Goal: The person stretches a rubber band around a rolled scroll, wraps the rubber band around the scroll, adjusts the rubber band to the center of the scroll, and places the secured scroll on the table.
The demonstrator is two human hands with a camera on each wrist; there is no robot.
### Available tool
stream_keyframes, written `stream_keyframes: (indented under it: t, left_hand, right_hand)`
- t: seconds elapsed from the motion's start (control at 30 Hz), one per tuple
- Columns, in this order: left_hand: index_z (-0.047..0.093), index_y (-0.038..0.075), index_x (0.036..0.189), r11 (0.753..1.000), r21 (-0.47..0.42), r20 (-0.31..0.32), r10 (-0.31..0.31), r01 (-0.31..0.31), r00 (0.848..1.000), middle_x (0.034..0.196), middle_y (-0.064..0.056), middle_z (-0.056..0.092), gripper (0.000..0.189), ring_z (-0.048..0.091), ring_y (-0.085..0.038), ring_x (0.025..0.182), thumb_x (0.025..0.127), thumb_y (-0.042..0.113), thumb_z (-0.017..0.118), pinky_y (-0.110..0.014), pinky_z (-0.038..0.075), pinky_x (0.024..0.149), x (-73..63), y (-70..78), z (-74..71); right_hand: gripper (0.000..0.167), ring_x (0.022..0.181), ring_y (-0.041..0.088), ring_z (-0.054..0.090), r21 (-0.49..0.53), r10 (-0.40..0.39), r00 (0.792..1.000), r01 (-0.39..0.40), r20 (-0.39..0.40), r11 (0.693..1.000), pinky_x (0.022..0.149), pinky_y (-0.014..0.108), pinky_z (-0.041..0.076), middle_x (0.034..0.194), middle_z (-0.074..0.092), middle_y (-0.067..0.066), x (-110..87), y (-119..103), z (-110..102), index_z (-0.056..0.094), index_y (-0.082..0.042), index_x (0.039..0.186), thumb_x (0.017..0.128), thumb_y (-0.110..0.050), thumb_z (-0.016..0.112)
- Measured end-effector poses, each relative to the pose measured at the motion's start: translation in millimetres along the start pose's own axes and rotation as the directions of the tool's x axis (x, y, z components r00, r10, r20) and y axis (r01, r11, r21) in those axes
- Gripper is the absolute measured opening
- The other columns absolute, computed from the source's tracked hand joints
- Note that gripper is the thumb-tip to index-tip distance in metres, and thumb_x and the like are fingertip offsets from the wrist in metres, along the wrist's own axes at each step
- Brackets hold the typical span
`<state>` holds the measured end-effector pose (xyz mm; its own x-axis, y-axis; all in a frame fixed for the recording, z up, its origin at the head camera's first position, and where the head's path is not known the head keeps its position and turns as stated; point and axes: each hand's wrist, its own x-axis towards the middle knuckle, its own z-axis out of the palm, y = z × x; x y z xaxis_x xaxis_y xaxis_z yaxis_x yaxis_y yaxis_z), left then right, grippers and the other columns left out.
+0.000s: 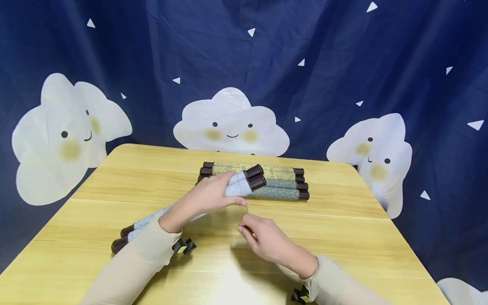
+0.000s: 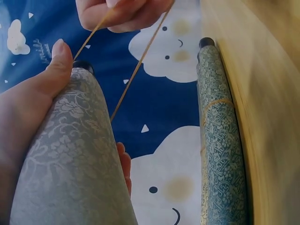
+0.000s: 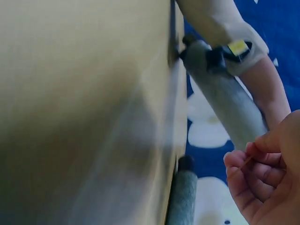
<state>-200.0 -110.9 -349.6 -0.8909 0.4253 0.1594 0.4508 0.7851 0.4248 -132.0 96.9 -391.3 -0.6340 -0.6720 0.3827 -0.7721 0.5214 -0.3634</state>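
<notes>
My left hand [image 1: 207, 195] grips a pair of pale blue patterned scrolls [image 1: 239, 187] with dark end knobs, side by side. They slant up to the right, their upper ends raised off the table and their lower ends at the left. Below and right of that hand, my right hand [image 1: 268, 239] pinches a thin tan rubber band [image 2: 142, 61]. In the left wrist view the band runs as two taut strands from the scrolls' far end to the right fingers. The left thumb lies along the top scroll [image 2: 70, 136]; part of the left hand is hidden behind it.
Behind the hands on the wooden table [image 1: 343, 237] lie green patterned scrolls [image 1: 280, 193] and yellow ones [image 1: 280, 172], in a row. A tan band circles the green scrolls. A dark blue cloth with white clouds [image 1: 230, 123] hangs beyond the table's far edge.
</notes>
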Motion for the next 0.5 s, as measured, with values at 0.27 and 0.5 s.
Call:
stream_keyframes:
  t: [0.27, 0.5]
  left_hand:
    - [0.047, 0.009, 0.138, 1.000, 0.018, -0.027, 0.003, -0.002, 1.000, 0.096, 0.001, 0.059, 0.093, 0.055, -0.015, 0.077, 0.076, 0.077, 0.061, -0.032, 0.048, 0.064, -1.1, 1.4, 1.6]
    - [0.042, 0.004, 0.142, 0.992, 0.121, -0.028, 0.034, -0.030, 0.999, 0.108, -0.008, 0.060, 0.093, 0.058, -0.020, 0.081, 0.079, 0.070, 0.065, -0.036, 0.052, 0.066, -1.2, 2.0, 6.7]
  right_hand:
    - [0.005, 0.079, 0.006, 0.059, -0.099, -0.094, 0.993, 0.087, -0.068, 0.991, 0.073, 0.023, 0.053, 0.083, 0.065, -0.010, -1.2, -16, -2, 0.063, -0.016, 0.089, 0.095, -0.016, 0.063]
    - [0.008, 0.076, 0.008, 0.061, -0.136, -0.029, 0.993, 0.013, -0.118, 0.991, 0.073, 0.030, 0.052, 0.080, 0.066, -0.009, 5.3, -21, -26, 0.064, -0.016, 0.085, 0.093, -0.016, 0.064]
